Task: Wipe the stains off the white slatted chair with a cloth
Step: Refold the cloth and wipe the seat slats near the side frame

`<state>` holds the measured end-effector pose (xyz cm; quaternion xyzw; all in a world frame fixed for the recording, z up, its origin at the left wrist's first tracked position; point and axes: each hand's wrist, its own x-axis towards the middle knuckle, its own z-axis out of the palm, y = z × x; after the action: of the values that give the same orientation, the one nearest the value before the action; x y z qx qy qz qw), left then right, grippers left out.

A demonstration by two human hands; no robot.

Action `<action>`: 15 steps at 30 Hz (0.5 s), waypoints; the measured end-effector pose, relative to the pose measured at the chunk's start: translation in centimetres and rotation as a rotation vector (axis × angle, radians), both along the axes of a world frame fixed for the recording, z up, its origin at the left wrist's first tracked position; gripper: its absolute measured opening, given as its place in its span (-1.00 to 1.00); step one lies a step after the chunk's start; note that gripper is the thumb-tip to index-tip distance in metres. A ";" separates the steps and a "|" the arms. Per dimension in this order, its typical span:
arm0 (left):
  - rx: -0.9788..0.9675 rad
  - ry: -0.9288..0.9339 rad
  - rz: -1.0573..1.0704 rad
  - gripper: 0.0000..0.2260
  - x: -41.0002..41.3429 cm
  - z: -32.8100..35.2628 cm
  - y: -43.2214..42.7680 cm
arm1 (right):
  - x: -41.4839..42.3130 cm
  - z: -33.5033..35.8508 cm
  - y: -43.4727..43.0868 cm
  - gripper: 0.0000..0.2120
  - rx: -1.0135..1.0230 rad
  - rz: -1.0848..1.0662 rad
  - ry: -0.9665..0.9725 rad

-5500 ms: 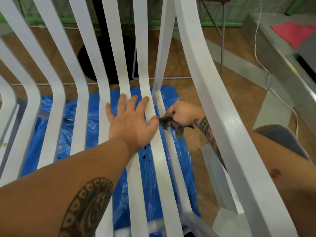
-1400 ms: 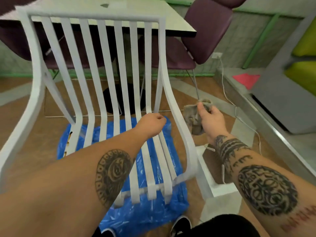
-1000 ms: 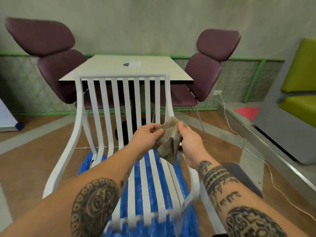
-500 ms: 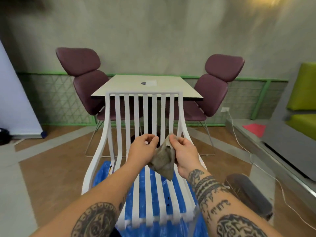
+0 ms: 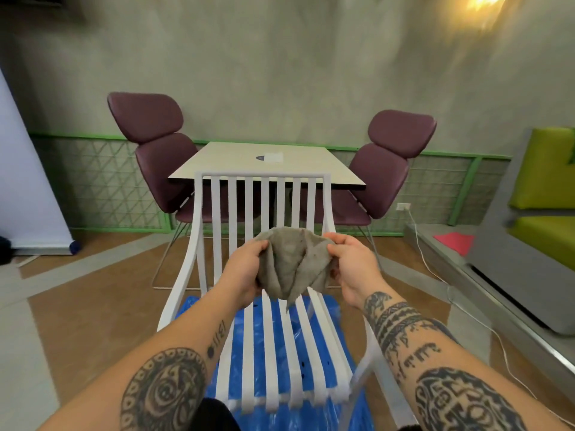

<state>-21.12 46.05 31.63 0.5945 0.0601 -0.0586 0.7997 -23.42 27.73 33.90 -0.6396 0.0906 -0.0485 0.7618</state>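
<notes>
Since half a second ago the cloth [image 5: 292, 265] has gone from a hanging bunch to a wider spread, pulled apart between the two hands. It is held in the air above the near part of the white slatted chair [image 5: 261, 175], touching no slat. The left hand [image 5: 245, 275] has its grip closed on the cloth's left edge, fingers curled over the top, and the right hand [image 5: 351, 269] pinches the right edge the same way. Both forearms reach forward side by side with the palms turned toward each other. The step in hand looks like finding a fresh face of the cloth, which appears grey and soiled. To do it well, fold the dirtier side inward into a flat pad, so the next strokes lift marks and do not smear them. Small dark specks [image 5: 302, 364] show among the seat slats, so wiping remains. A blue plastic sheet [image 5: 280, 419] lies on the floor under the chair.
</notes>
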 end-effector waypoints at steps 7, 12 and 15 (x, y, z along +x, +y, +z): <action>0.027 0.021 0.051 -0.79 1.1 0.6 2.9 | 0.2 1.3 -3.1 -0.79 -0.036 -0.089 -0.038; 0.018 -0.025 -0.033 -0.79 0.9 1.8 2.2 | 0.7 0.6 -3.7 -0.83 -0.496 -0.247 -0.068; 0.165 -0.116 -0.107 -0.78 0.8 3.0 1.0 | 0.5 0.5 -1.9 -0.85 -0.819 -0.180 -0.145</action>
<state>-20.28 47.08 34.67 0.6632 -0.0134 -0.0617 0.7458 -22.89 25.82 34.37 -0.8738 0.0655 -0.1915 0.4421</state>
